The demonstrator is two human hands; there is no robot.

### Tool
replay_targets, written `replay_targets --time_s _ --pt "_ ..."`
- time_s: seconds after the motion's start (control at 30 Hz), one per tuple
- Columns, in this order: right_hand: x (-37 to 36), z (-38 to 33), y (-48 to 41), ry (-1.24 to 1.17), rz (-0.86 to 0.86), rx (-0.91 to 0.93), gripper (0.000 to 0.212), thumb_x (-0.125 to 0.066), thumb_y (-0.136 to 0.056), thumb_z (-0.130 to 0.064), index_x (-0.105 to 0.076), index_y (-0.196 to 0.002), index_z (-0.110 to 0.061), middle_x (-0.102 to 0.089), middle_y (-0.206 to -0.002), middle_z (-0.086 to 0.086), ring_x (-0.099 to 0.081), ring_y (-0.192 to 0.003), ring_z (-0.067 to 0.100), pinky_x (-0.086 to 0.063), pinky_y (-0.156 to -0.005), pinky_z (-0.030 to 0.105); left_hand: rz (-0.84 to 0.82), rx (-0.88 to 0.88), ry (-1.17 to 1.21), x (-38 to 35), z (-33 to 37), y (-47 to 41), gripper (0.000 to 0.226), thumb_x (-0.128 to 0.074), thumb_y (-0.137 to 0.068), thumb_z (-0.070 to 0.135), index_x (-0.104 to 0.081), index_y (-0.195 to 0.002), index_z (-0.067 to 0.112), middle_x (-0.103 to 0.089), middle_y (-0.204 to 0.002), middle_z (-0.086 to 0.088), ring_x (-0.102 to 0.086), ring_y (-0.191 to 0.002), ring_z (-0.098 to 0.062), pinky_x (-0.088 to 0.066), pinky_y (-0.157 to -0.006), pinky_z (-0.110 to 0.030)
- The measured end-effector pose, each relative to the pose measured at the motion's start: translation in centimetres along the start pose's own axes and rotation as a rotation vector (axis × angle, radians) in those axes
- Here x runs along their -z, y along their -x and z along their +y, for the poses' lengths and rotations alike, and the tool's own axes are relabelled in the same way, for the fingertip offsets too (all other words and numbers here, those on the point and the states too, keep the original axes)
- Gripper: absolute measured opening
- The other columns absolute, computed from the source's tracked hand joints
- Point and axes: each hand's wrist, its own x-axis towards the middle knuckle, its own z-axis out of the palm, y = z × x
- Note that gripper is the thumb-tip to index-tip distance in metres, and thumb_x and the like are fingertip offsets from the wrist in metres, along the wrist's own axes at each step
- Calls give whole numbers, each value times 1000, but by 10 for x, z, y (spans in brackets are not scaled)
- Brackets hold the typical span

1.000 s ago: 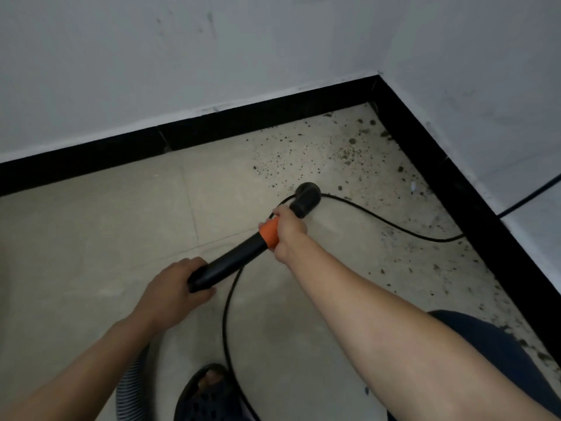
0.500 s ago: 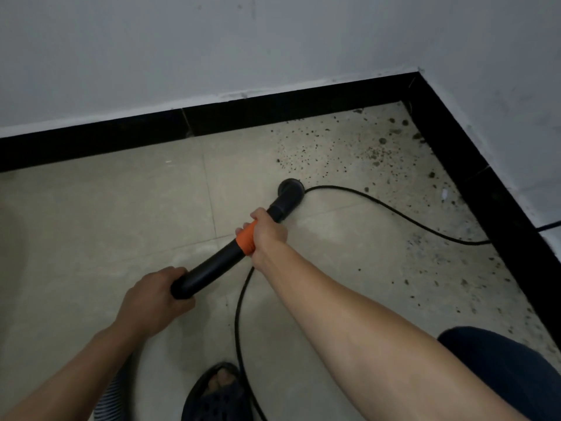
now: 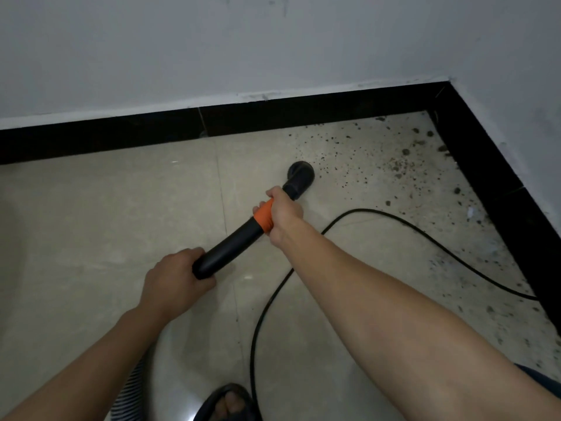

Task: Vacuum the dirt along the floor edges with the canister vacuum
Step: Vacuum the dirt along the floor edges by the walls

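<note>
I hold a black vacuum wand (image 3: 230, 243) with an orange band (image 3: 263, 217). My left hand (image 3: 174, 282) grips its near end; my right hand (image 3: 282, 215) grips at the orange band. The round black nozzle (image 3: 300, 174) rests on the beige tile floor (image 3: 106, 214), at the left fringe of the dark dirt specks (image 3: 391, 165) scattered toward the corner. More dirt (image 3: 501, 308) lies along the right black skirting (image 3: 498, 189). The grey ribbed hose (image 3: 133, 387) shows below my left forearm. The canister is out of view.
A black power cord (image 3: 403, 226) curves across the floor from near my foot to the right skirting. My sandalled foot (image 3: 227, 402) is at the bottom edge. White walls meet at the corner at upper right, with black skirting (image 3: 121, 133) along the back wall.
The nozzle has moved farther from the cord toward the back wall, to the left edge of the dirt patch. The view has turned left, shifting the corner to the right.
</note>
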Motion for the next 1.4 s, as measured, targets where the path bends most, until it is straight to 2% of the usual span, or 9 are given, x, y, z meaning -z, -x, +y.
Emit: replay_targets --time_s 0.07,0.17,0.37,0.47,0.7,1.0,1.13,1.23,1.4 --pt "-8 -6 -7 14 4 24 15 -65 -88 -10 -57 -99 -5 -59 -72 9 -58 -56 19 -59 -64 33 21 5 23 -1 3 -8 16 -72 -73 26 -59 -79 21 -57 -65 7 -55 -61 -14 -36 -50 -25" --pt "-11 -3 -15 10 7 15 15 -67 -89 -17 -57 -94 -7 -59 -73 9 -58 -56 19 -60 -76 40 15 15 -9 -2 3 -15 17 -71 -73 27 -56 -77 22 -56 -65 6 -55 -61 -15 -35 -49 -25" --pt "-27 -16 -27 -24 14 19 17 -64 -92 -21 -55 -85 -9 -54 -68 8 -53 -54 18 -55 -63 35 56 4 1 -2 12 -37 15 -68 -78 27 -57 -84 18 -59 -72 2 -55 -63 -16 -34 -49 -24" --pt "-37 -36 -42 -1 6 55 15 -64 -92 -21 -56 -94 -9 -55 -68 8 -53 -53 18 -54 -58 33 77 -9 -33 0 23 -61 18 -66 -79 29 -53 -84 18 -55 -74 1 -51 -63 -16 -28 -47 -24" --pt "-49 -62 -67 21 -61 55 21 -64 -91 -21 -53 -105 -10 -56 -72 10 -54 -52 19 -54 -58 33 121 -24 -74 7 32 -93 20 -65 -80 31 -51 -86 18 -57 -79 -2 -54 -67 -20 -39 -55 -28" --pt "-103 9 -54 229 -271 -69 22 -65 -90 -23 -53 -101 -8 -55 -71 9 -55 -50 20 -53 -54 33 191 179 -100 13 -21 -25 20 -64 -79 30 -49 -82 18 -50 -68 5 -48 -58 -17 -31 -50 -28" --pt "-127 38 -38 337 -368 -102 17 -63 -92 -22 -53 -95 -10 -56 -77 10 -56 -55 20 -54 -57 35 222 271 -58 15 -47 -2 20 -66 -78 30 -51 -83 18 -54 -68 3 -53 -60 -22 -38 -55 -30" --pt "-110 42 -26 285 -296 -78 15 -62 -92 -21 -52 -92 -10 -55 -73 9 -55 -55 19 -54 -56 34 185 224 -74 13 -48 2 19 -65 -77 31 -52 -84 19 -56 -71 3 -52 -63 -21 -37 -56 -30" --pt "-30 43 -4 36 -45 -23 16 -64 -90 -19 -53 -84 -9 -51 -67 8 -51 -55 20 -53 -54 30 45 -16 -62 -6 -34 12 21 -70 -73 30 -50 -79 24 -48 -67 11 -48 -64 -16 -29 -50 -26"
